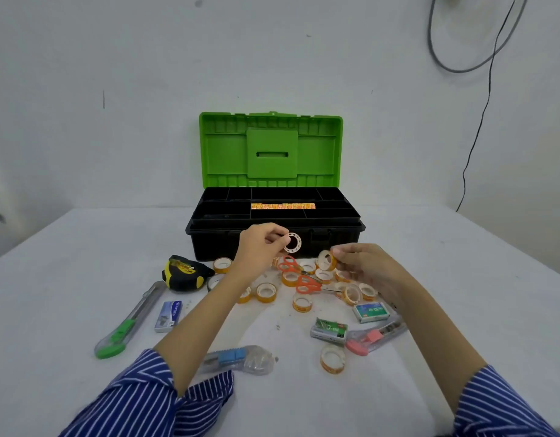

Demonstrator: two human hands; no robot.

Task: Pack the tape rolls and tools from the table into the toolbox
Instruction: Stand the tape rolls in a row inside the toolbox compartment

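Observation:
The black toolbox (341,244) stands open at the table's back, its green lid (271,149) upright. A row of orange tape rolls (282,206) fills one tray compartment. My left hand (259,247) pinches a small tape roll (293,243) in front of the box. My right hand (364,266) holds another tape roll (326,260) just to its right. Below both hands lie several loose tape rolls (266,292) and orange scissors (304,279).
A yellow-black tape measure (184,272), a green utility knife (127,323), a blue staple box (168,316), green staple boxes (371,312), a pink cutter (375,337), a blue cutter (237,359) and one lone tape roll (333,359) lie on the white table (461,263).

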